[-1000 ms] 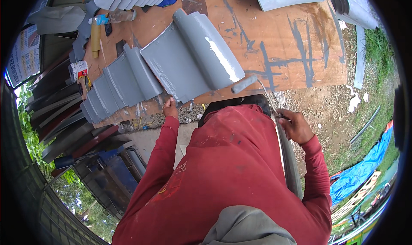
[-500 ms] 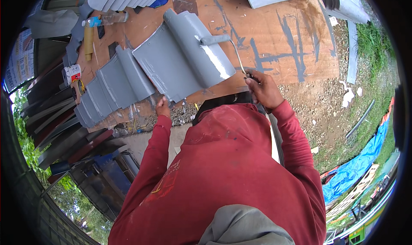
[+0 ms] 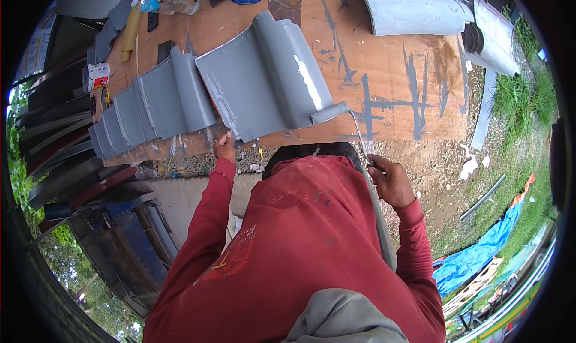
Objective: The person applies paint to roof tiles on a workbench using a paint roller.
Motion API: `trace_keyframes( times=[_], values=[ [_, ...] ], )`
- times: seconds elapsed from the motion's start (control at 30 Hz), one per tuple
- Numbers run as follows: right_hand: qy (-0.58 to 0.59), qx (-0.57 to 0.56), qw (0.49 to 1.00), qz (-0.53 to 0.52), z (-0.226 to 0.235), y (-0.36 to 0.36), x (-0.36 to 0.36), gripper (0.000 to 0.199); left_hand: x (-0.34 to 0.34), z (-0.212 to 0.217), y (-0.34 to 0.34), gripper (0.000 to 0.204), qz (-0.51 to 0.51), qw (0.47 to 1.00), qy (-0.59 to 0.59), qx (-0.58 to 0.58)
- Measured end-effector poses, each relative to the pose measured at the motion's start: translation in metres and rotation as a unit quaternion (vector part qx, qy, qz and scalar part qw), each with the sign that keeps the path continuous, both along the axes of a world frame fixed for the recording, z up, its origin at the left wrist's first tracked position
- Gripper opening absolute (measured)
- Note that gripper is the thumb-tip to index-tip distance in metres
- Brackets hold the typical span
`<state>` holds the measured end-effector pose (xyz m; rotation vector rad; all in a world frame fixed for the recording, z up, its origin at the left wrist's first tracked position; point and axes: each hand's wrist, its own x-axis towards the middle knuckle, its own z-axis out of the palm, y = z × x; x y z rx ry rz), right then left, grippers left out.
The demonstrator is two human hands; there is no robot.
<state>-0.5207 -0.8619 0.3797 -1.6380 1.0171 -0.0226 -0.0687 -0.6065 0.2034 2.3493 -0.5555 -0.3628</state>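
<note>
A grey curved roof tile [image 3: 240,79] lies on the wooden board, with a bare white streak [image 3: 308,82] along its raised right ridge. My right hand [image 3: 391,180] is closed round the handle of a small paint roller [image 3: 330,113], whose grey-coated sleeve rests at the ridge's near right end. At the tile's near left corner, my left hand [image 3: 224,147] grips the edge, its fingertips partly hidden. Several overlapping grey tiles [image 3: 162,100] extend to the left of this one.
The plywood board [image 3: 390,73] carries grey paint streaks. Pale unpainted tiles [image 3: 414,7] lie at its far right. A plastic bottle [image 3: 180,5], a yellow-brown tube [image 3: 131,34] and a white-and-red tub [image 3: 98,77] stand far left. Beyond are gravel [image 3: 420,163] and a blue tarp [image 3: 474,253].
The roller has moved from the upper middle of the ridge down to its near end, and my right hand has come nearer to me. The left hand stays at the tile's corner.
</note>
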Motion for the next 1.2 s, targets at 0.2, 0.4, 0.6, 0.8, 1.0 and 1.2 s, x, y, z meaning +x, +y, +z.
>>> trace_keyframes(
  times=[0.2,0.4,0.6,0.8,1.0,1.2],
  values=[
    [-0.08,-0.105,0.99,-0.053,-0.025,-0.056,0.121,0.031,0.002,0.0,-0.001,0.042,0.038,0.996,0.081,-0.008],
    [-0.078,-0.11,0.99,-0.039,-0.025,-0.067,0.138,0.03,0.002,-0.002,-0.002,0.043,0.049,0.995,0.091,-0.011],
    [-0.043,-0.126,0.99,0.041,0.007,-0.001,0.033,0.031,0.002,-0.012,0.004,0.049,0.03,0.997,0.065,0.032],
    [-0.069,-0.194,0.979,-0.002,-0.008,-0.017,0.086,0.03,0.002,-0.019,0.005,0.05,0.06,0.991,0.109,-0.041],
    [-0.09,-0.224,0.97,-0.041,-0.026,-0.072,0.179,0.026,0.008,-0.006,0.003,0.055,0.046,0.988,0.148,-0.002],
    [-0.07,-0.186,0.98,0.003,-0.024,-0.028,0.093,0.029,0.002,-0.016,0.004,0.057,0.082,0.985,0.149,-0.018]
  ],
)
